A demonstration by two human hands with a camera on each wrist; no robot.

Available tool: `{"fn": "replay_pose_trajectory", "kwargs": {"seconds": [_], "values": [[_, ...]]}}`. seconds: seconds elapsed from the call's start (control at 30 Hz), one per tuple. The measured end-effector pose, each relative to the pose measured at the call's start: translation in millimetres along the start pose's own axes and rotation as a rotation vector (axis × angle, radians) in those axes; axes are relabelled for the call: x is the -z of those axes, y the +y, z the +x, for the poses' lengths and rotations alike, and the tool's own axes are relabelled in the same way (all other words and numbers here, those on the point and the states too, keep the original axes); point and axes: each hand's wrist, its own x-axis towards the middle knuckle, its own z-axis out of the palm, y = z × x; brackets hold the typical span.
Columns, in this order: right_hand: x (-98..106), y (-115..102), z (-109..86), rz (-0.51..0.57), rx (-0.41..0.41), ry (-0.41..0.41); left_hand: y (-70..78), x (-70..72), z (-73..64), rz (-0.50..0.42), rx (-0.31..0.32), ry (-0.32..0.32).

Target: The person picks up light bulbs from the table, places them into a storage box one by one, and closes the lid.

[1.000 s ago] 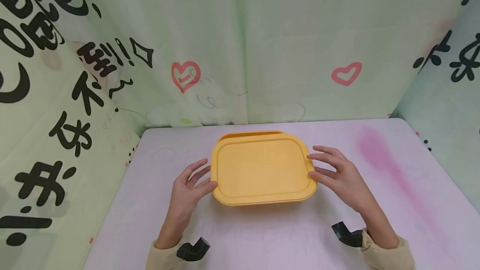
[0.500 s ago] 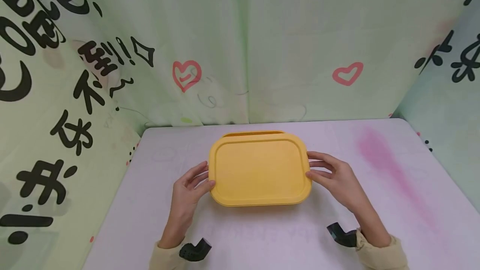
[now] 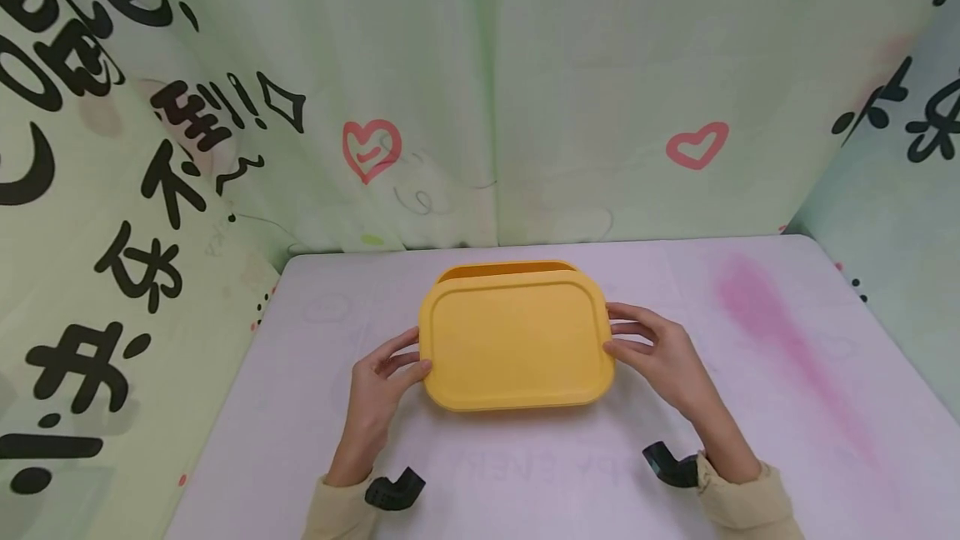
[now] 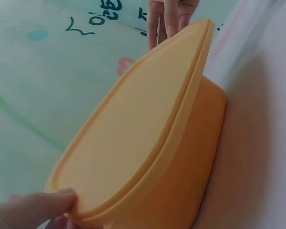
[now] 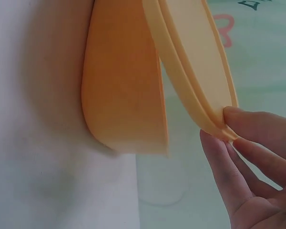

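A yellow rectangular lid (image 3: 517, 340) with rounded corners lies over a yellow food container (image 3: 510, 271), whose far rim shows behind it in the head view. My left hand (image 3: 381, 390) pinches the lid's left end, thumb on top and fingers under the edge. At the other end, my right hand (image 3: 660, 357) pinches the lid's right edge between thumb and fingers. In the right wrist view the lid (image 5: 200, 67) is tilted, and a gap parts it from the container's wall (image 5: 124, 81). What the container holds is hidden.
The container stands on a pale lilac table (image 3: 525, 482) with a pink smear (image 3: 780, 332) on its right side. Light green curtains (image 3: 585, 65) with black lettering and red hearts hang behind and at both sides.
My right hand has moved left, and the lid's right end with it. The strip of container showing behind the lid narrowed, then widened. My left hand has barely shifted.
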Motion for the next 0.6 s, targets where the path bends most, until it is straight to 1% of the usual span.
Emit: {"fn": "replay_pose_trajectory", "kwargs": {"seconds": [0.17,0.27,0.6], "values": [[-2,4,5.5,0.0,-0.021,0.0,-3.6,-0.5,6.5,0.052,-0.005,0.005],[-3,6,8.8,0.005,-0.026,-0.005,-5.0,-1.5,11.0,0.071,0.006,0.009],[-8,14,23.8,0.004,-0.051,-0.018,-7.3,-5.3,26.8,0.093,0.023,0.026]]}}
